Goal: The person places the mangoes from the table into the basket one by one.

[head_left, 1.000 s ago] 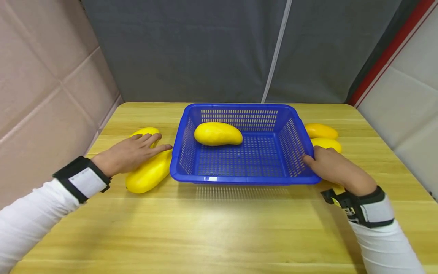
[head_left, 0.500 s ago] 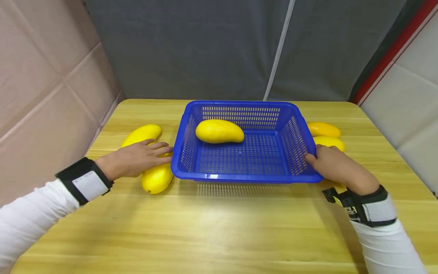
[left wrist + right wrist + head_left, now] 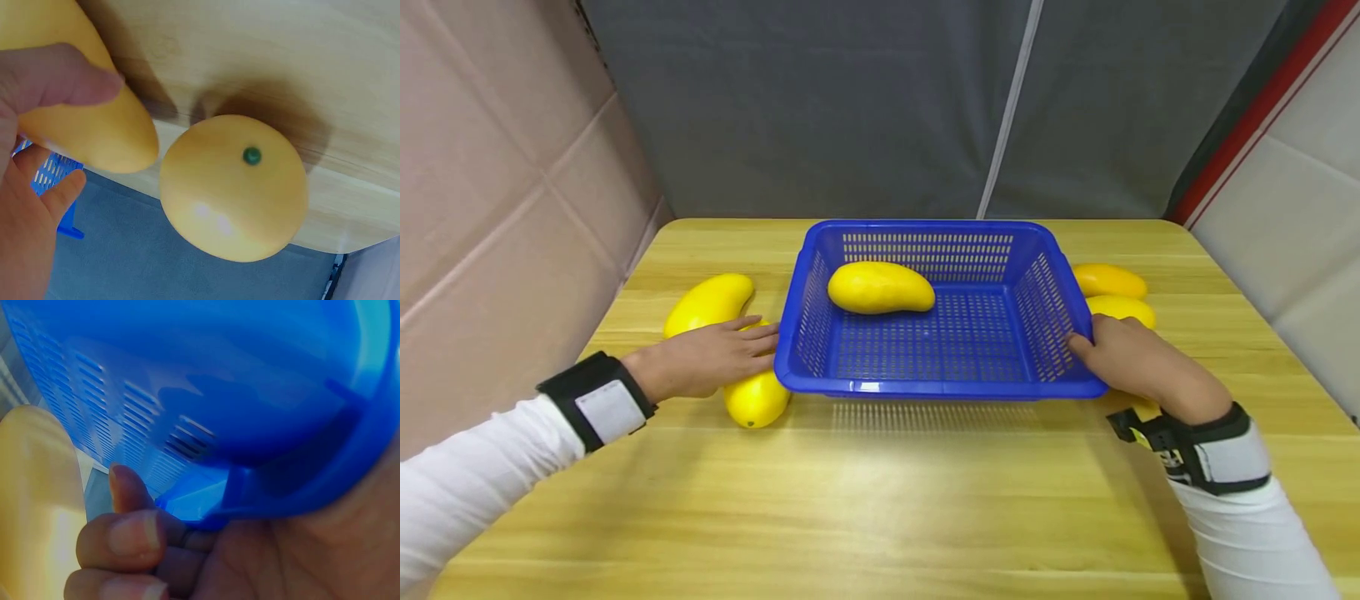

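A blue plastic basket (image 3: 925, 389) with slotted walls stands at the middle, one yellow mango (image 3: 880, 287) inside. At its right end my right hand (image 3: 1131, 358) grips the rim, thumb over the inner side; curled fingers show below the rim in the right wrist view. My left hand (image 3: 715, 358) lies over a second mango (image 3: 756, 404) close by the basket's left end. In the left wrist view, the thumb (image 3: 69, 84) lies across this mango (image 3: 119, 140) with fingers at its other side. Another mango (image 3: 711, 302) rests just behind that hand.
Two more mangoes, a back one (image 3: 1110, 282) and a front one (image 3: 1122, 310), lie right of the basket, partly hidden by it and my hand. The wooden table (image 3: 880, 517) ends at a grey curtain (image 3: 820, 108). Padded walls flank both sides.
My left hand has moved right, and the mango beneath it has shifted right and turned towards the basket. The mango behind has come into fuller view. The right hand keeps its hold.
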Demonstrator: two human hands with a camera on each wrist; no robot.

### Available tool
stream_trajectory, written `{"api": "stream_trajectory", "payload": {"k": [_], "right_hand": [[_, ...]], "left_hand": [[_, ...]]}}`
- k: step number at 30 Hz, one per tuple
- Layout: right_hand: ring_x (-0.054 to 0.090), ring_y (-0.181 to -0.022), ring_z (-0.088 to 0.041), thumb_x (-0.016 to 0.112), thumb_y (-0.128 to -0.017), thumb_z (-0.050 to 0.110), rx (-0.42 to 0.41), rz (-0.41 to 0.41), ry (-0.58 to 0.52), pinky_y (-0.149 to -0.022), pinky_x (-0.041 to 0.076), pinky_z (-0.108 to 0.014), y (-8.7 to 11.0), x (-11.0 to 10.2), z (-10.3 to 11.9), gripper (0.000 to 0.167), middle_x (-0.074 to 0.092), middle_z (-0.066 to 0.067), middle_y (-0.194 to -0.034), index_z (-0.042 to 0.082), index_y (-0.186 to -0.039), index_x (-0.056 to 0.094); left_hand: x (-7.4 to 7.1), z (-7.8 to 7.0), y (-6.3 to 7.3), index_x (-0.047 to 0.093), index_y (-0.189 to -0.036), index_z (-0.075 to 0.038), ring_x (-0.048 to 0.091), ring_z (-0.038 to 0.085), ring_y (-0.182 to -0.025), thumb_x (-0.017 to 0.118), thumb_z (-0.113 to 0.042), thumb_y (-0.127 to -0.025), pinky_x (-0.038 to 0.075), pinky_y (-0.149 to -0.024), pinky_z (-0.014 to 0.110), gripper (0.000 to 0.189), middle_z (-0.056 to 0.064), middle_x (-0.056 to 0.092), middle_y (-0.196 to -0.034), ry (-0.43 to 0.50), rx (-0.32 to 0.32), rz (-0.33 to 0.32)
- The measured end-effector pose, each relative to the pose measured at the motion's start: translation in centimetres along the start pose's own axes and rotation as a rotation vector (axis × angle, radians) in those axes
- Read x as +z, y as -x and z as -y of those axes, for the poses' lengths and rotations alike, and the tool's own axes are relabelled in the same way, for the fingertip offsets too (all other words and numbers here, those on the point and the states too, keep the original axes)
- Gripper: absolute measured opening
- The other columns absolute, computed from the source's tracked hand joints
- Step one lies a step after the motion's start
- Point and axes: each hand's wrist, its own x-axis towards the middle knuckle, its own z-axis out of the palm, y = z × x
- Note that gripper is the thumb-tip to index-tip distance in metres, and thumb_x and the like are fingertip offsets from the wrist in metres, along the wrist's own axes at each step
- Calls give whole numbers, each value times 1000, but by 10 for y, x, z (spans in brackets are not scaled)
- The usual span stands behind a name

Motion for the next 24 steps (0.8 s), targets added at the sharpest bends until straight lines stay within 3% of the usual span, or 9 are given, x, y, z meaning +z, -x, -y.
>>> {"api": "stream_trajectory", "payload": {"k": [4, 11, 24], "right_hand": [[53, -67, -23, 40, -101, 25, -6, -5, 9, -59, 43, -34, 0, 0, 1, 47, 56, -11, -78, -19, -116, 46], [54, -68, -24, 40, -101, 26, 21, 15, 11, -60, 43, -34, 0, -1, 2, 49, 56, -12, -78, -20, -118, 44], [54, -69, -25, 40, -100, 25, -4, -18, 23, -62, 44, -37, 0, 1, 1, 48, 58, -14, -80, -20, -115, 45]], "left_hand": [[3, -2, 1, 42, -142, -4, 37, 39, -132, 70, 19, -67, 31, -105, 55, 83, 21, 40, -144, 30, -6, -2], [4, -2, 4, 41, -142, -11, 38, 40, -130, 67, 18, -71, 35, -101, 56, 80, 21, 43, -140, 134, -85, 16], [-1, -9, -1, 44, -139, -5, 43, 38, -125, 69, 12, -67, 38, -99, 55, 78, 16, 49, -136, 209, -28, -37]]}}
